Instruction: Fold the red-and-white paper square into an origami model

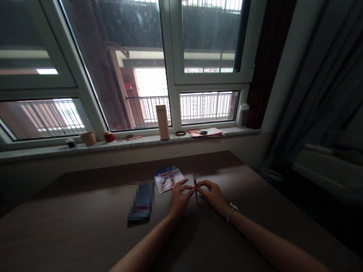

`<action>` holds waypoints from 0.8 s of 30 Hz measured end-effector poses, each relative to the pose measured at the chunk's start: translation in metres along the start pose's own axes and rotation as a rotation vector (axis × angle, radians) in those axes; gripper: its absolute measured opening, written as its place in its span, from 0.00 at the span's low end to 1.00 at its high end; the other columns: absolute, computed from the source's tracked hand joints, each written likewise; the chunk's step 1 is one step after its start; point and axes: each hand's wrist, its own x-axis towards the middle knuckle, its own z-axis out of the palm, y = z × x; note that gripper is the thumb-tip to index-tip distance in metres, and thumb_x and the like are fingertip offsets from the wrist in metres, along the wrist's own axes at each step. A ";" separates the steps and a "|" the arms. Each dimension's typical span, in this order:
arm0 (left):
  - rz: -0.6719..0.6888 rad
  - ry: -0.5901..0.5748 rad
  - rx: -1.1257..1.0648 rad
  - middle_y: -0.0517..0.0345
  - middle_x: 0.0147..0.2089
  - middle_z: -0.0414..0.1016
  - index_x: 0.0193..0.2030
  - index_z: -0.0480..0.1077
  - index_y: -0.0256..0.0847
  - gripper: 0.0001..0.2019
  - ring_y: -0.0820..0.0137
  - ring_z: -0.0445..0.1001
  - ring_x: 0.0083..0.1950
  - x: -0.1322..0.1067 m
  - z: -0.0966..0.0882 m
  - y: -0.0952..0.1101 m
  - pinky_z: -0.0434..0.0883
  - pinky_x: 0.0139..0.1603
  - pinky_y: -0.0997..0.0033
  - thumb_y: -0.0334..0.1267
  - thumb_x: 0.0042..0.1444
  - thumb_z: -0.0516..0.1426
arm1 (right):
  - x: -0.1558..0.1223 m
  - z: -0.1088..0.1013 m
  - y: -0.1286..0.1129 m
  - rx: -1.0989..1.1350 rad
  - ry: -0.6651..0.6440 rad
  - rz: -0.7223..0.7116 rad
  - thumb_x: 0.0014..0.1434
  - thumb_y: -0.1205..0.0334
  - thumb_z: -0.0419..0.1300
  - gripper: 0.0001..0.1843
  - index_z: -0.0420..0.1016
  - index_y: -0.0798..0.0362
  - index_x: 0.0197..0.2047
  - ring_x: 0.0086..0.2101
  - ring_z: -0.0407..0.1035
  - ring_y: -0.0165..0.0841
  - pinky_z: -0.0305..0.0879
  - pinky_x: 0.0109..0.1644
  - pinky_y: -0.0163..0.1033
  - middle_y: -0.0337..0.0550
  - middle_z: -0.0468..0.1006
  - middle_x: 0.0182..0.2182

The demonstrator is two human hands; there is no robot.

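Note:
Above the table, a thin, flat reddish piece (194,177) stands upright, seen almost edge-on, so its faces are hidden and I cannot tell its exact kind. My left hand (179,198) pinches it from the left between thumb and fingertips. From the right, my right hand (212,194) grips the same piece, with a light bracelet on its wrist. A colourful printed booklet or packet (167,179) lies flat just behind my left hand. Further left is a dark, phone-like flat object (143,202), blurred by blocks.
The brown table (85,211) reaches the wall below the window sill (136,142). Along the sill stand a beige thermos (162,122), a paper cup (88,138), a red roll (108,136), a clear bottle (243,116), and scissors (203,132) on red papers (212,131). A curtain (312,75) hangs at right.

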 end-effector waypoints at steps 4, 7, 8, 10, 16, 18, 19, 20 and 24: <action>0.005 0.028 -0.026 0.53 0.56 0.75 0.33 0.81 0.48 0.05 0.54 0.67 0.61 -0.001 0.002 -0.001 0.56 0.65 0.49 0.43 0.51 0.65 | 0.000 0.001 0.001 -0.007 0.017 -0.016 0.52 0.52 0.65 0.12 0.80 0.52 0.33 0.43 0.74 0.41 0.64 0.53 0.45 0.45 0.82 0.37; 0.000 0.041 -0.036 0.53 0.55 0.75 0.32 0.81 0.48 0.05 0.54 0.67 0.60 -0.001 0.002 -0.001 0.57 0.65 0.49 0.43 0.51 0.65 | -0.001 0.001 0.002 0.000 0.006 -0.033 0.52 0.53 0.65 0.12 0.82 0.51 0.35 0.46 0.73 0.42 0.64 0.56 0.46 0.46 0.82 0.40; -0.003 0.041 -0.040 0.53 0.55 0.75 0.32 0.82 0.48 0.05 0.54 0.68 0.60 -0.001 0.001 -0.001 0.57 0.65 0.49 0.43 0.50 0.65 | 0.000 0.000 0.003 0.003 0.001 -0.032 0.52 0.52 0.65 0.12 0.82 0.50 0.35 0.46 0.73 0.42 0.63 0.56 0.46 0.46 0.82 0.40; -0.010 0.035 -0.048 0.53 0.55 0.75 0.32 0.82 0.47 0.05 0.54 0.68 0.60 -0.001 0.001 -0.001 0.57 0.64 0.50 0.43 0.50 0.66 | 0.000 0.000 0.003 0.010 -0.009 -0.023 0.52 0.52 0.66 0.12 0.83 0.50 0.35 0.47 0.72 0.42 0.63 0.57 0.47 0.47 0.82 0.40; -0.032 0.035 -0.053 0.53 0.55 0.75 0.31 0.82 0.47 0.04 0.54 0.67 0.60 -0.001 -0.001 0.004 0.57 0.65 0.50 0.42 0.48 0.66 | 0.002 -0.002 0.003 0.039 -0.033 0.021 0.50 0.49 0.66 0.15 0.84 0.51 0.35 0.50 0.72 0.44 0.60 0.59 0.48 0.48 0.83 0.40; -0.040 0.031 -0.043 0.54 0.56 0.75 0.31 0.82 0.48 0.04 0.54 0.66 0.61 -0.001 -0.001 0.006 0.56 0.66 0.50 0.41 0.47 0.67 | 0.002 -0.002 0.002 0.040 -0.028 0.034 0.49 0.48 0.67 0.16 0.84 0.51 0.35 0.50 0.71 0.45 0.60 0.60 0.49 0.48 0.83 0.41; -0.044 0.030 -0.039 0.54 0.56 0.75 0.31 0.82 0.48 0.03 0.54 0.66 0.62 -0.001 -0.001 0.007 0.55 0.66 0.49 0.40 0.47 0.67 | 0.002 -0.002 0.002 0.039 -0.025 0.039 0.49 0.47 0.67 0.16 0.84 0.51 0.34 0.50 0.71 0.45 0.60 0.60 0.49 0.49 0.83 0.41; -0.047 0.029 -0.034 0.55 0.56 0.74 0.31 0.82 0.49 0.03 0.54 0.66 0.62 -0.001 -0.001 0.008 0.55 0.67 0.49 0.40 0.47 0.67 | 0.002 -0.002 0.002 0.039 -0.023 0.042 0.49 0.47 0.67 0.16 0.84 0.51 0.34 0.51 0.71 0.45 0.59 0.60 0.49 0.49 0.83 0.42; -0.034 0.036 -0.020 0.55 0.56 0.74 0.31 0.82 0.49 0.04 0.54 0.65 0.62 -0.003 -0.002 0.010 0.55 0.67 0.48 0.40 0.46 0.68 | 0.002 -0.001 0.002 0.043 -0.027 0.048 0.49 0.45 0.67 0.18 0.84 0.50 0.34 0.51 0.71 0.46 0.59 0.60 0.49 0.48 0.83 0.42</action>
